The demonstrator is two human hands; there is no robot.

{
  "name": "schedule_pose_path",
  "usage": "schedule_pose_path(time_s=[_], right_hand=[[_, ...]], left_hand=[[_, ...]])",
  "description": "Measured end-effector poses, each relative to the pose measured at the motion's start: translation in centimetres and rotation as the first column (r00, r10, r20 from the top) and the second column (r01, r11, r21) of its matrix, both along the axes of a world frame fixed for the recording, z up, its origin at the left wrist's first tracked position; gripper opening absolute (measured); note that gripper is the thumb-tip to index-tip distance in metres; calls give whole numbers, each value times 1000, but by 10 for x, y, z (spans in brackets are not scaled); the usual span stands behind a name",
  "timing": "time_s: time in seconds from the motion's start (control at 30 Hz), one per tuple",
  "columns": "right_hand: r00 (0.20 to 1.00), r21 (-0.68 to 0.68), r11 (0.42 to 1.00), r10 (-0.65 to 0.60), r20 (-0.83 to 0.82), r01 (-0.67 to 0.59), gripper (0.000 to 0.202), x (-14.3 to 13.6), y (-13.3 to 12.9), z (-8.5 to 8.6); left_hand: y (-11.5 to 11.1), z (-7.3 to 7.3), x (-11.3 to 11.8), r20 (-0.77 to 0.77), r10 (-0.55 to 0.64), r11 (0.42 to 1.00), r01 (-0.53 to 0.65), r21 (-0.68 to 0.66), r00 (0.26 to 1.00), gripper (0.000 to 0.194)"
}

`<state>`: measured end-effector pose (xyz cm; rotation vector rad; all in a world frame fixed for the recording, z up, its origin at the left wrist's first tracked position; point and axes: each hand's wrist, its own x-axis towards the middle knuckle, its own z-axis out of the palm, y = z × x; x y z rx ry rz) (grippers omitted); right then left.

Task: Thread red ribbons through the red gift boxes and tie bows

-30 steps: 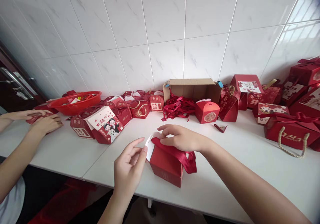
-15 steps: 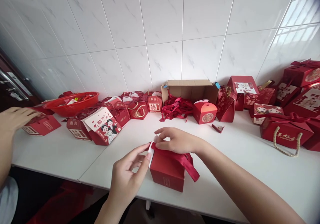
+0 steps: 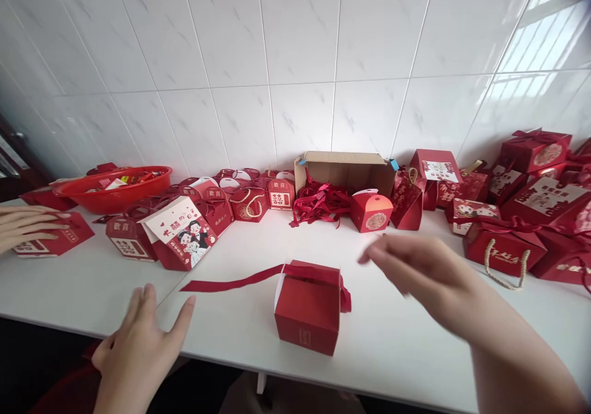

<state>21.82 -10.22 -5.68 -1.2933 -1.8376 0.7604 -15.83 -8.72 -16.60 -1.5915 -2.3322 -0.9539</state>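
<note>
Red gift box (image 3: 307, 315): sits on the table (image 3: 226, 328) between the hands, ribbon (image 3: 235, 282) across its top.
Left hand (image 3: 143, 337): fingers spread, empty, near the ribbon's end.
Right hand (image 3: 422, 275): raised, fingers loosely bent, nothing visibly held.
Carton (image 3: 364, 175): loose ribbons (image 3: 323, 202) spill out.
Red basin (image 3: 111, 202): holds small packets (image 3: 124, 181).

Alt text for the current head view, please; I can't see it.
A red box with a red ribbon across its top stands on a white table between the person's left hand and right hand, neither touching it. Behind, loose ribbons spill from a cardboard box; at far left, a co-worker's hand lies over another box.
</note>
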Motion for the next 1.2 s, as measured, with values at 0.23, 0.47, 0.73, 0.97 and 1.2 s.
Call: schedule_pose_path(time_s=[0.23,0.47,0.73,0.97,1.2], right_hand=[[958,-407,912,-163,-238,54,71,-34,-51,-101],[913,-455,885,-259,-314,95,70,-59,-42,-132],[827,-472,881,-235,-510,-41,52,-70,-31,-132],[499,-518,846,-504,-705,121,37,-55,-7,-134],[531,-544,837,-437,-726,-55,29,-32,44,-121]], left_hand=[[-19,-21,86,395,-615,778,605,167,683,31],[-11,-22,119,559,-692,674,686,274,457,37],[-14,-33,141,716,-640,685,628,368,279,47],[-5,-29,127,778,-539,816,427,389,322,60],[-2,9,103,817,-575,797,259,545,49,54]])
